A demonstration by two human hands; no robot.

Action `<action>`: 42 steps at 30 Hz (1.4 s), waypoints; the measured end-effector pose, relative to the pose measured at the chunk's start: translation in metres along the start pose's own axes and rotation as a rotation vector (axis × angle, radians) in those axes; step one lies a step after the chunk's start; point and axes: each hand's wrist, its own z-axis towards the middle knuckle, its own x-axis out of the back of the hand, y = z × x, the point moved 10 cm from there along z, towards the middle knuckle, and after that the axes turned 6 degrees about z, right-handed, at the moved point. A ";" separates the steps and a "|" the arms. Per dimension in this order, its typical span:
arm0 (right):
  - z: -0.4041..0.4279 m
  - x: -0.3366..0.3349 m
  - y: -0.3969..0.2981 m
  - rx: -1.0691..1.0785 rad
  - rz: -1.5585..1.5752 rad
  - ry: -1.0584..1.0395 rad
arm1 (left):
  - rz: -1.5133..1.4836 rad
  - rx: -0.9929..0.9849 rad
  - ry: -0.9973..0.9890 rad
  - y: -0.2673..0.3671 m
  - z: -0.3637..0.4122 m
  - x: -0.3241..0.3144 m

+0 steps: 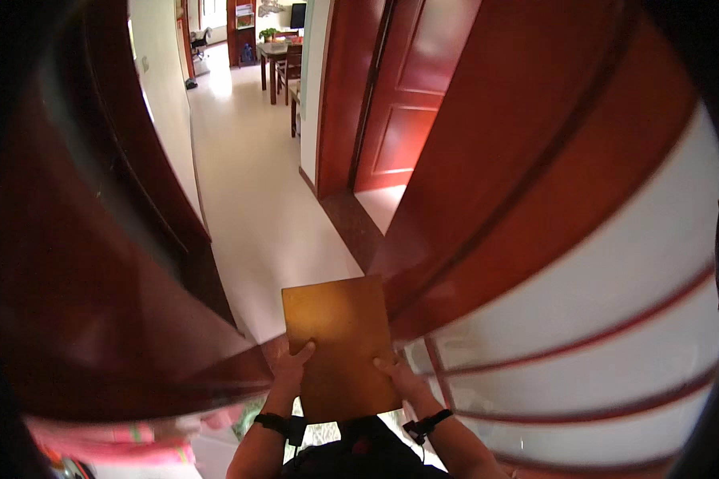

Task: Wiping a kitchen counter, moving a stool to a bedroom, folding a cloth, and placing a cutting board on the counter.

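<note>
A flat rectangular brown board [341, 335], its smooth top catching the light, is held out in front of my body. My left hand [293, 362] grips its left edge with the thumb on top. On the opposite edge, my right hand [397, 372] holds it the same way. The fingers of both hands are hidden beneath the board. Each wrist wears a black strap with a small box, the left strap [284, 424] and the right strap [426, 425].
A doorway opens onto a pale floor [245, 197]. Reddish wooden door panels rise at left [96, 269] and right [491, 149]. A dark threshold [352, 224] leads to another red door [407, 120]. Farther off stand a table [269, 51] and chair [290, 66]. Pink fabric [114, 440] lies lower left.
</note>
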 end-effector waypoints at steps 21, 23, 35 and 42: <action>0.428 -0.034 -0.272 -0.127 0.331 0.277 | 0.284 0.231 -0.186 0.222 0.505 -0.106; 0.455 -0.005 -0.287 -0.054 0.421 0.317 | 0.342 0.209 -0.254 0.235 0.549 -0.151; 0.541 0.231 -0.374 0.190 0.634 0.781 | 0.838 0.281 -0.790 0.149 0.767 -0.457; 0.535 0.341 -0.442 0.350 0.649 0.989 | 0.832 0.551 -0.932 0.134 0.776 -0.650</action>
